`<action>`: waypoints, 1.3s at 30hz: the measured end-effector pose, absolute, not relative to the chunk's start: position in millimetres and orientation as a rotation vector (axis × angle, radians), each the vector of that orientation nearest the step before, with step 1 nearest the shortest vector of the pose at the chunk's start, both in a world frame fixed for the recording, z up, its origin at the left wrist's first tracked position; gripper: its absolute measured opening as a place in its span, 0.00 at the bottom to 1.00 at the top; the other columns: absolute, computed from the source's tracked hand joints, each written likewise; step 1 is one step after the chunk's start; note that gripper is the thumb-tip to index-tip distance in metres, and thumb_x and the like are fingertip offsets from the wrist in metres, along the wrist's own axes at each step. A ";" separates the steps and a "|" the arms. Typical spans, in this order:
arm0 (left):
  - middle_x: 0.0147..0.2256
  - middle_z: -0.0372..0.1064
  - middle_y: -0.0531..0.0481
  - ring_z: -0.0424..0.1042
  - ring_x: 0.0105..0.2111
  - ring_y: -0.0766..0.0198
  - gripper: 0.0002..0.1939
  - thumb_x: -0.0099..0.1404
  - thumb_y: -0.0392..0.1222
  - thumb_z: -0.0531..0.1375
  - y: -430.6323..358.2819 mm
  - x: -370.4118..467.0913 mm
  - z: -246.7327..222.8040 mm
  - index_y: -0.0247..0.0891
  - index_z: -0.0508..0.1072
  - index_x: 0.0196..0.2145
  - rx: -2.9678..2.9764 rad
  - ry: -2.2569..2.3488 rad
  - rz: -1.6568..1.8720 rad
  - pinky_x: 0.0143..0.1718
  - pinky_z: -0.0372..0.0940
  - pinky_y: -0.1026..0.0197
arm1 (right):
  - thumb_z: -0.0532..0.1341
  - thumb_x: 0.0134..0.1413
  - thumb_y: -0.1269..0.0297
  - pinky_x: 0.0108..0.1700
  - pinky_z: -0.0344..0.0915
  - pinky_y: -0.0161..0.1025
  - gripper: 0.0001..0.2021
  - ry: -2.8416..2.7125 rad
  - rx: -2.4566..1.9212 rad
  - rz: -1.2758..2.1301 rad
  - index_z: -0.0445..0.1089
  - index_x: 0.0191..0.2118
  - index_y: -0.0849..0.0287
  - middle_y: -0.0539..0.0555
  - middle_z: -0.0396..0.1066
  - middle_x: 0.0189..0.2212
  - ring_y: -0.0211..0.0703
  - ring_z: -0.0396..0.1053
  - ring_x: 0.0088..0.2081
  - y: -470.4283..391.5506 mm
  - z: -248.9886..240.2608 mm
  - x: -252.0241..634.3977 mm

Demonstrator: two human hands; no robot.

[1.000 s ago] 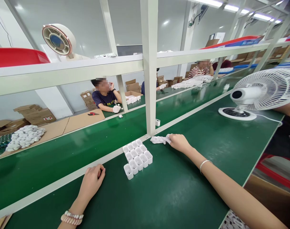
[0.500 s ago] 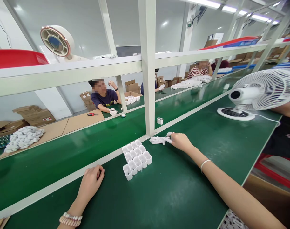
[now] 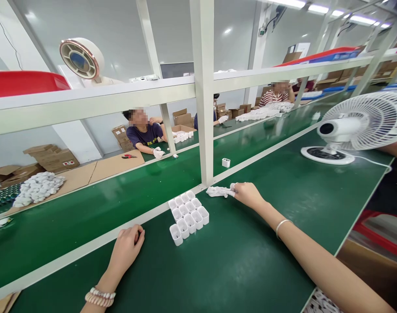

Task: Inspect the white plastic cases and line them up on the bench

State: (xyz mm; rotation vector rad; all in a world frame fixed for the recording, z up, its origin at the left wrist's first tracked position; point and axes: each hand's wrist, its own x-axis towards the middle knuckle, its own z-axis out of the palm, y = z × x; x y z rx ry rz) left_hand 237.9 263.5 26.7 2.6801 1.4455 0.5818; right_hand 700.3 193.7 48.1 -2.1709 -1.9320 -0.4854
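L hand [image 3: 128, 243] is by the rail [image 3: 87, 248], fingers loosely curled, can't tell if they've got anything. R hand [image 3: 247, 194] has fingers pinched narrow on one end of a white cloth [image 3: 218, 191], on the table [image 3: 237, 261] nr the post [image 3: 203, 108]. Cups [image 3: 189, 215] sit btwn hands, open side up.

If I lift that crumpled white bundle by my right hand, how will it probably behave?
The crumpled white bundle would probably sag and flop, since its surface is creased and uneven. It is likely light, being a small, low heap by the right hand. Rolling seems unlikely, given how flat and irregular it lies on the green tabletop.
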 end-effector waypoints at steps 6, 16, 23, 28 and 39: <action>0.21 0.58 0.55 0.65 0.24 0.60 0.16 0.68 0.52 0.45 264.7 236.4 23.8 0.41 0.65 0.31 2.693 1.433 0.583 0.36 0.62 0.56 | 0.56 0.58 0.67 0.27 0.42 0.36 0.09 -1.921 -2.133 -0.501 0.68 0.28 0.61 0.56 0.72 0.25 0.42 0.67 0.25 192.0 47.6 699.9; 0.21 0.58 0.55 0.65 0.24 0.60 0.16 0.69 0.51 0.44 264.0 237.2 24.6 0.41 0.64 0.32 2.688 1.439 0.585 0.38 0.62 0.54 | 0.52 0.62 0.61 0.27 0.44 0.36 0.15 -1.907 -2.113 -0.490 0.68 0.27 0.61 0.57 0.70 0.24 0.42 0.66 0.24 194.1 45.5 697.0; 0.22 0.60 0.55 0.65 0.24 0.60 0.16 0.68 0.51 0.45 262.5 237.4 26.1 0.41 0.65 0.32 2.688 1.434 0.599 0.37 0.62 0.55 | 0.52 0.62 0.63 0.27 0.46 0.36 0.14 -1.907 -2.148 -0.486 0.67 0.28 0.61 0.58 0.71 0.25 0.43 0.67 0.26 192.5 48.0 695.0; 0.21 0.58 0.55 0.65 0.24 0.60 0.16 0.68 0.52 0.45 263.8 237.4 25.6 0.41 0.64 0.31 2.689 1.422 0.588 0.36 0.62 0.55 | 0.53 0.59 0.69 0.28 0.48 0.36 0.09 -1.893 -2.194 -0.488 0.68 0.31 0.62 0.59 0.72 0.28 0.45 0.69 0.28 191.9 48.3 695.8; 0.21 0.60 0.55 0.64 0.23 0.61 0.15 0.69 0.50 0.44 262.9 237.5 25.8 0.41 0.64 0.32 2.702 1.416 0.610 0.37 0.63 0.54 | 0.51 0.58 0.69 0.30 0.56 0.37 0.11 -1.868 -2.164 -0.465 0.71 0.34 0.62 0.60 0.75 0.30 0.48 0.71 0.30 195.2 42.3 698.5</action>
